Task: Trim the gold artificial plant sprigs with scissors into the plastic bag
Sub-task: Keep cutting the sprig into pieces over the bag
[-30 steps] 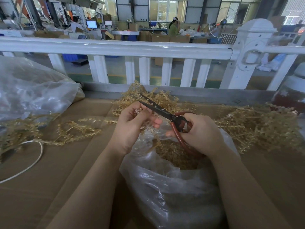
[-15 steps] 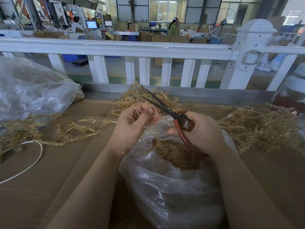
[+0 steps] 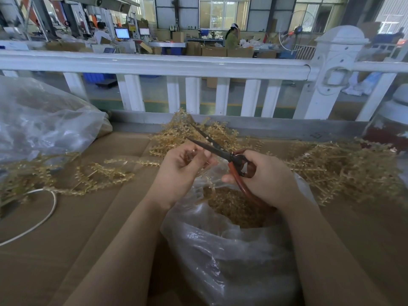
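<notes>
Many cut pieces fill the bag (image 3: pixel 220 261); piles of sprigs (image 3: pixel 344 171) remain. Left hand (image 3: pixel 183 171) pinches one sprig, right hand (image 3: pixel 265 177) grips open scissors (image 3: pixel 220 151).

1. Daylight comes from the tall windows (image 3: pixel 223 12) at the back; the hall is bright and slightly washed out.
2. The near surface (image 3: pixel 44 250) is dimmer, evenly lit, with soft shadows.
3. Glare glints on the plastic bag (image 3: pixel 231 257).
4. Wide-angle distortion bows the white railing (image 3: pixel 154 65); the edges look soft.

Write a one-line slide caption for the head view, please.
Right hand holds open scissors beside a sprig pinched by the left hand, above the plastic bag.
</notes>
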The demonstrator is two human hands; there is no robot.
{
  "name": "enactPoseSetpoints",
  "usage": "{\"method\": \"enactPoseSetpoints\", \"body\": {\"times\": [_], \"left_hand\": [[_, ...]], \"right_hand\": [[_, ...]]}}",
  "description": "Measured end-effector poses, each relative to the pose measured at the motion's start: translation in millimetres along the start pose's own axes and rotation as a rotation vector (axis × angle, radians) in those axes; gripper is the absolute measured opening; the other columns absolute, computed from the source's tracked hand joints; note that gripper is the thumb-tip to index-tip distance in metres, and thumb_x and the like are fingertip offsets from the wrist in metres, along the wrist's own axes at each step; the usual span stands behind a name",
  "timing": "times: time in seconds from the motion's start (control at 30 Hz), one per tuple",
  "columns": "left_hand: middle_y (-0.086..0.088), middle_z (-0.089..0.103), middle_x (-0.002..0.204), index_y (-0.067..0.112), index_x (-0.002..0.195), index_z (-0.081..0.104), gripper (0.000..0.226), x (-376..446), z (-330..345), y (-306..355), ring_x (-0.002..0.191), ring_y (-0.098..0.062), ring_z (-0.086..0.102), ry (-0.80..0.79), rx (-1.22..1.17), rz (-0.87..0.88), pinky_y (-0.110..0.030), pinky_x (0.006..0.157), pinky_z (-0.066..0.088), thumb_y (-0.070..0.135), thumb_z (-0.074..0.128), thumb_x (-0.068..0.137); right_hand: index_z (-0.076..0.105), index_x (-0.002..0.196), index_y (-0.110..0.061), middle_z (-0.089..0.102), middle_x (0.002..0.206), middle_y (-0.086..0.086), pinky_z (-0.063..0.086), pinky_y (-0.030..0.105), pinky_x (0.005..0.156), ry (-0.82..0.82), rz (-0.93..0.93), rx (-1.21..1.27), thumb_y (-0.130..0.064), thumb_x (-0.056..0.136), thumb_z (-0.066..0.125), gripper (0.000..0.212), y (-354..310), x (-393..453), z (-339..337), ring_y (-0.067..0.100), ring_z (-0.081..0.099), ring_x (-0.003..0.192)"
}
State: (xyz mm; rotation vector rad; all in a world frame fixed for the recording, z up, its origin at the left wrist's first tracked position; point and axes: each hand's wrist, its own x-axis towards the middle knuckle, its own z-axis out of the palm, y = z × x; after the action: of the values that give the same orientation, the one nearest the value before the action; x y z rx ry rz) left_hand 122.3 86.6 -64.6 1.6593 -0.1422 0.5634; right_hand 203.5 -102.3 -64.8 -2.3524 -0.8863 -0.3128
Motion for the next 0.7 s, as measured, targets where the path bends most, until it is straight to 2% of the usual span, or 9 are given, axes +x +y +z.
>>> {"method": "enactPoseSetpoints", "body": {"times": [0.07,0.13,0.2,0.33,0.57,0.7], "left_hand": [[-0.003,0.074,0.085,0.006,0.090,0.067,0.015,0.1,1.8,-0.8,0.085,-0.012,0.070,-0.005,-0.003,-0.004,-0.024,0.082,0.055,0.013,0.057,0.098],[-0.002,0.073,0.085,0.001,0.092,0.067,0.017,0.1,2.5,-1.3,0.086,-0.015,0.069,-0.011,-0.014,-0.002,-0.028,0.085,0.055,0.012,0.056,0.099],[-0.005,0.071,0.085,-0.004,0.094,0.066,0.020,0.1,2.6,-1.5,0.083,-0.015,0.066,-0.019,-0.015,0.022,-0.026,0.082,0.054,0.012,0.055,0.099],[-0.008,0.063,0.084,-0.013,0.096,0.060,0.022,0.1,4.7,-0.3,0.080,-0.014,0.060,-0.047,-0.035,0.064,-0.023,0.078,0.052,0.006,0.051,0.100],[0.001,0.064,0.082,-0.005,0.094,0.062,0.018,-0.4,5.2,1.2,0.078,-0.008,0.061,-0.062,-0.040,0.059,-0.019,0.077,0.050,0.006,0.050,0.100],[0.007,0.063,0.079,-0.008,0.095,0.061,0.018,-0.1,4.3,-0.2,0.075,-0.005,0.059,-0.047,-0.036,0.051,-0.016,0.074,0.047,0.007,0.051,0.100]], "right_hand": [[0.049,0.080,-0.057,0.058,0.072,-0.033,0.035,0.014,0.054,-0.004,0.001,0.020,-0.106,0.054,0.035,0.057,-0.8,0.3,0.4,-0.010,0.056,0.068],[0.050,0.081,-0.059,0.057,0.085,-0.044,0.036,0.015,0.055,-0.016,-0.002,0.055,-0.105,0.054,0.039,0.054,-2.6,0.6,0.9,-0.017,0.055,0.080],[0.051,0.083,-0.064,0.052,0.091,-0.053,0.037,0.016,0.057,-0.023,0.003,0.088,-0.106,0.053,0.039,0.053,-4.8,0.8,1.0,-0.023,0.052,0.086],[0.049,0.087,-0.074,0.056,0.087,-0.050,0.039,0.017,0.058,-0.018,0.016,0.167,-0.106,0.050,0.043,0.049,-8.3,0.8,0.6,-0.021,0.054,0.083],[0.051,0.084,-0.074,0.058,0.082,-0.047,0.039,0.016,0.059,-0.016,0.026,0.187,-0.104,0.050,0.045,0.045,-11.3,0.4,-0.7,-0.020,0.056,0.080],[0.052,0.084,-0.075,0.060,0.081,-0.045,0.040,0.017,0.058,0.000,0.044,0.218,-0.104,0.047,0.047,0.047,-12.4,-0.8,-1.6,-0.017,0.058,0.079]]}}
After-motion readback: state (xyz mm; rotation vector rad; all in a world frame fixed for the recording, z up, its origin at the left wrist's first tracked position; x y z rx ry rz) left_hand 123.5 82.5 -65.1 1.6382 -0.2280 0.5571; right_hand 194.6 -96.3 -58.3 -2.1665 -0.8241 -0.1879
